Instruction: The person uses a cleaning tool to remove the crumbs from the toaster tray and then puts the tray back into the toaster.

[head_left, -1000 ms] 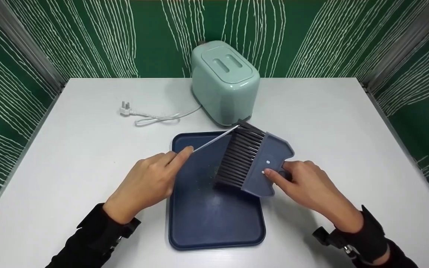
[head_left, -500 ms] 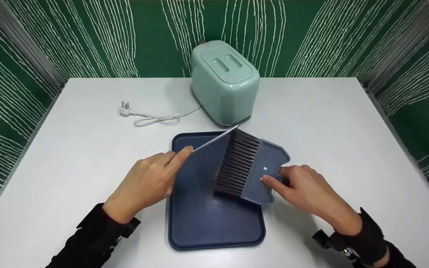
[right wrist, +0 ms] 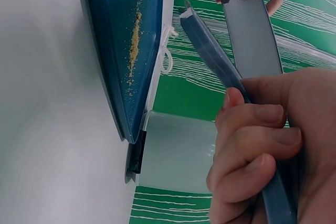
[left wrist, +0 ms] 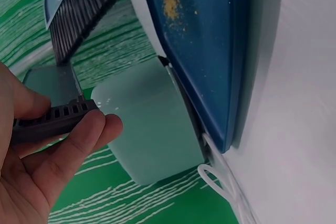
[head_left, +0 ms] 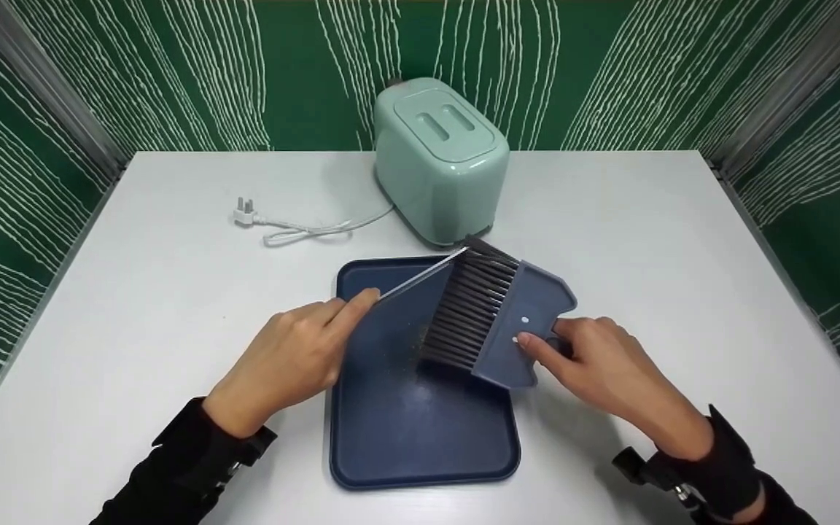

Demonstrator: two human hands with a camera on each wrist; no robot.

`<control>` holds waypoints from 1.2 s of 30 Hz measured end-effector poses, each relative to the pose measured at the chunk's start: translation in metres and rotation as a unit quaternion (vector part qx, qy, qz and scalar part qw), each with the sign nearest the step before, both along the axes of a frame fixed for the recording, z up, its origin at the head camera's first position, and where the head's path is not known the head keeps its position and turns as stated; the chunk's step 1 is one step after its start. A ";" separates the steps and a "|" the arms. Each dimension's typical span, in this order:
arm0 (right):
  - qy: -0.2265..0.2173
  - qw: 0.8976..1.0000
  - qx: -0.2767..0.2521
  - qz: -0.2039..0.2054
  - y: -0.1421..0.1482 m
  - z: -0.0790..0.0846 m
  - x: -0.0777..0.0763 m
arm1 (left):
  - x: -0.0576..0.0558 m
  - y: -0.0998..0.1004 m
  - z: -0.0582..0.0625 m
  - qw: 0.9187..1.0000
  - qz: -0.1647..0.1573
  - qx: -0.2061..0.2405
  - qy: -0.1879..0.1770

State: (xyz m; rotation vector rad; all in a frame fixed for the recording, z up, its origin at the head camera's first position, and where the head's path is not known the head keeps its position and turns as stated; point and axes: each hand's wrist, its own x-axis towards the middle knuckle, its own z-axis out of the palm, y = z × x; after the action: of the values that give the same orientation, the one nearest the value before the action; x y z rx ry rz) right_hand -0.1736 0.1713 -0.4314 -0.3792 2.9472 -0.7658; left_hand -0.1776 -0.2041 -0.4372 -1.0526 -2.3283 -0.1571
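My left hand (head_left: 292,357) pinches the black slotted end of a thin metal crumb tray (right wrist: 254,38), tilted above a navy serving tray (head_left: 420,445). In the head view the crumb tray shows nearly edge-on. With my right hand (head_left: 602,364) I grip a blue-grey hand brush (head_left: 526,321), thumb on its flat body. Its dark bristles (head_left: 471,306) lie against the crumb tray's far end. Yellowish crumbs (right wrist: 135,40) lie in the serving tray, partly hidden by the brush in the head view.
Behind the serving tray stands a mint-green toaster (head_left: 442,160) with its top lid on. Its white cord and plug (head_left: 245,213) lie to the left on the white table (head_left: 646,219). Green patterned walls (head_left: 303,73) enclose the back and sides.
The brush slid toward me along the crumb tray, then went back up to its far end. My left hand and the crumb tray have stayed nearly still.
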 end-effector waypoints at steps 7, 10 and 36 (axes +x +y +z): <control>0.006 1.000 -0.005 0.013 -0.005 0.002 0.001 | 0.000 0.001 -0.002 1.000 -0.013 0.002 0.002; -0.001 1.000 -0.007 0.028 -0.006 0.002 0.003 | 0.000 0.001 -0.001 1.000 -0.015 0.013 -0.014; 0.026 0.999 -0.010 0.037 -0.017 0.003 0.006 | 0.002 0.001 -0.001 0.999 -0.016 0.024 -0.031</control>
State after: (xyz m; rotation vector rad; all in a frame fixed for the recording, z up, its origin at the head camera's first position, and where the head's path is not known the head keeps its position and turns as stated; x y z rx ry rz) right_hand -0.1680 0.1547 -0.4287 -0.5143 2.9571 -0.7893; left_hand -0.1758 -0.2027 -0.4387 -1.0764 -2.3516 -0.2612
